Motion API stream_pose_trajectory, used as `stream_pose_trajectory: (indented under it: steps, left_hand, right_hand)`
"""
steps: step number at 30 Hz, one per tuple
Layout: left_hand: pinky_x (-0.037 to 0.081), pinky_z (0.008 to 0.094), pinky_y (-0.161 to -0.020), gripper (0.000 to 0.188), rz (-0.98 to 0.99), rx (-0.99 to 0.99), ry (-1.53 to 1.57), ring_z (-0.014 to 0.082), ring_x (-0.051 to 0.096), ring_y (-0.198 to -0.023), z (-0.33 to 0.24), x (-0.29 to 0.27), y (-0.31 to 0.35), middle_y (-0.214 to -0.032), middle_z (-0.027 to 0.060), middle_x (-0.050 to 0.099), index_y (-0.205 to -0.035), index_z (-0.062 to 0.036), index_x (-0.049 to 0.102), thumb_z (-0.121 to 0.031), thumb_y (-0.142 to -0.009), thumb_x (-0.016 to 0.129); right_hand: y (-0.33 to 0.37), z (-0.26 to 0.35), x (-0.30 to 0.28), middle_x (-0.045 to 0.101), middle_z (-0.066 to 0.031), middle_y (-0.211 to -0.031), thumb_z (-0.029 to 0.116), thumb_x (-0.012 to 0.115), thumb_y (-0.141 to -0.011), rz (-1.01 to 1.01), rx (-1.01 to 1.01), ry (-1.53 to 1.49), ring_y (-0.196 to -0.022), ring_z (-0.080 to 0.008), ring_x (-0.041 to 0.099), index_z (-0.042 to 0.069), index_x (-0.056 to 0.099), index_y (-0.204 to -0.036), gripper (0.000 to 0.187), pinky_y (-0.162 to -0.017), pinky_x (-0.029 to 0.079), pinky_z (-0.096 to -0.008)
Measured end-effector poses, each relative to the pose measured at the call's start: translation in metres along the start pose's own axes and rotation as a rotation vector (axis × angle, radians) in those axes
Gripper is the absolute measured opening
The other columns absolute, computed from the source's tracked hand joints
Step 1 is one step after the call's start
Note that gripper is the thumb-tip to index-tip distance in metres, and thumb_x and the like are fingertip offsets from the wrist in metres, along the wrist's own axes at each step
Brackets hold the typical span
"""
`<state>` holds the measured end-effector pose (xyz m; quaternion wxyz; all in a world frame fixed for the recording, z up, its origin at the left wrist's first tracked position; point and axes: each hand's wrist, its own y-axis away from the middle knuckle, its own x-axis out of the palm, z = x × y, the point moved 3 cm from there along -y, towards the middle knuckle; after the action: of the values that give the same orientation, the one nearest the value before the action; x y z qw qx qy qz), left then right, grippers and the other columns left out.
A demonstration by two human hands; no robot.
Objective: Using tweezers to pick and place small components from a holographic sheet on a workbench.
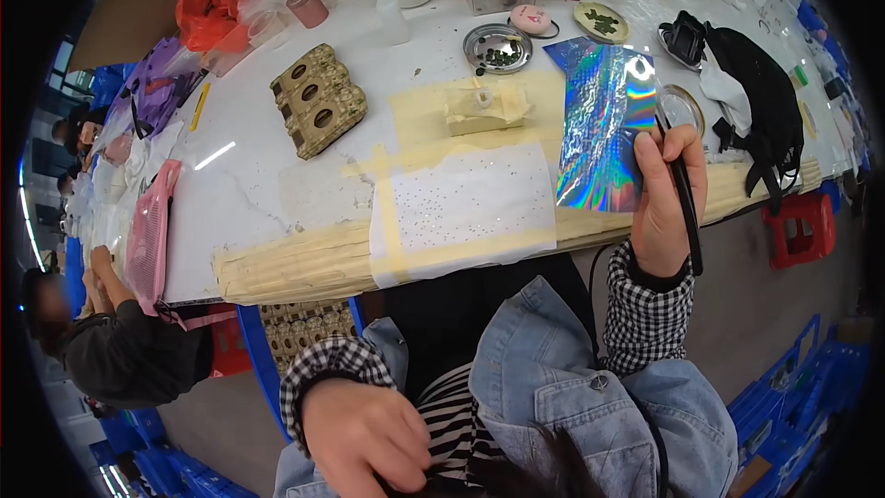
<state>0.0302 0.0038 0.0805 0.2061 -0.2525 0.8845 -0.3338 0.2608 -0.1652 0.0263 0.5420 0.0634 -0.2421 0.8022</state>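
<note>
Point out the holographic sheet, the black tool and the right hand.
Holographic sheet [604,129], head view: middle of its shiny face.
Black tool [689,219], head view: its lower shaft.
Right hand [662,212], head view: its middle.

- Bright, fairly even indoor light on the white table [230,212]; floor [728,314] duller, greyish.
- Strip light [32,221] glowing at far left rim.
- Hard white streak on table, left of centre, looks like lamp glare.
- Shiny sheet [601,129] throws strong rainbow glare, surface detail partly lost.
- Small highlights on the metal dish [498,48] rim.
- Shadows soft; darkest area under table's near edge.
- Strong fisheye: table edge bows, blue crates [784,406] lower right skewed, corners black.
- Specks on the white paper [466,203] readable; far left background soft, co-worker's head [51,300] blurred.
</note>
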Motion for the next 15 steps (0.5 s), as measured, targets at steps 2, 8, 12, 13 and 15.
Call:
stream_pose_trajectory:
  steps: [2, 8, 12, 13, 15]
  left_hand:
    - [0.043, 0.0281, -0.048, 0.024, -0.377, -0.017, 0.039, 0.0213, 0.058, -0.06, 0.013, -0.017, 0.02, -0.074, 0.0116, 0.058, -0.092, 0.0029, 0.067, -0.02, -0.085, 0.067]
    - [0.05, 0.0301, -0.082, 0.075, -1.456, -0.432, 0.098, 0.0239, 0.055, -0.108, 0.042, -0.008, 0.059, -0.112, 0.0178, 0.056, -0.134, 0.0032, 0.032, -0.029, -0.081, 0.072]
    - [0.044, 0.0344, -0.095, 0.054, -1.597, -0.355, 0.014, 0.0219, 0.054, -0.112, 0.041, -0.001, 0.069, -0.121, 0.0152, 0.055, -0.13, 0.0049, 0.039, -0.007, -0.084, 0.064]
    - [0.041, 0.0354, -0.097, 0.047, -1.563, -0.368, -0.006, 0.021, 0.053, -0.113, 0.037, -0.001, 0.075, -0.123, 0.0143, 0.054, -0.127, 0.0054, 0.042, 0.0, -0.084, 0.059]
    - [0.041, 0.0347, -0.097, 0.047, -1.62, -0.31, -0.043, 0.0206, 0.054, -0.112, 0.029, -0.004, 0.079, -0.121, 0.0137, 0.056, -0.128, 0.005, 0.042, 0.001, -0.084, 0.059]
  right_hand:
    - [0.008, 0.007, 0.014, 0.048, -0.0006, -0.083, -0.004, 0.053, -0.087, 0.052, 0.036, -0.028, -0.078, -0.006, 0.045, 0.01, 0.037, -0.084, 0.021, -0.072, 0.037, -0.0202]
    - [0.042, -0.005, 0.071, 0.046, -0.0005, -0.077, -0.008, 0.059, -0.083, 0.611, 0.122, -0.061, -0.071, -0.0067, 0.043, 0.006, 0.044, -0.082, 0.021, -0.065, 0.038, -0.0204]
    - [0.053, -0.012, 0.091, 0.048, -0.0022, -0.07, -0.005, 0.064, -0.08, 0.72, 0.067, 0.043, -0.061, -0.0098, 0.039, 0.005, 0.046, -0.078, 0.021, -0.058, 0.038, -0.0219]
    - [0.054, -0.013, 0.092, 0.055, -0.0058, -0.075, -0.003, 0.066, -0.079, 0.767, 0.062, 0.13, -0.065, -0.012, 0.05, 0.005, 0.046, -0.078, 0.021, -0.062, 0.043, -0.023]
    - [0.055, -0.013, 0.093, 0.06, -0.0094, -0.082, -0.001, 0.068, -0.078, 0.718, 0.075, 0.103, -0.073, -0.0152, 0.057, 0.004, 0.047, -0.079, 0.022, -0.067, 0.046, -0.0248]
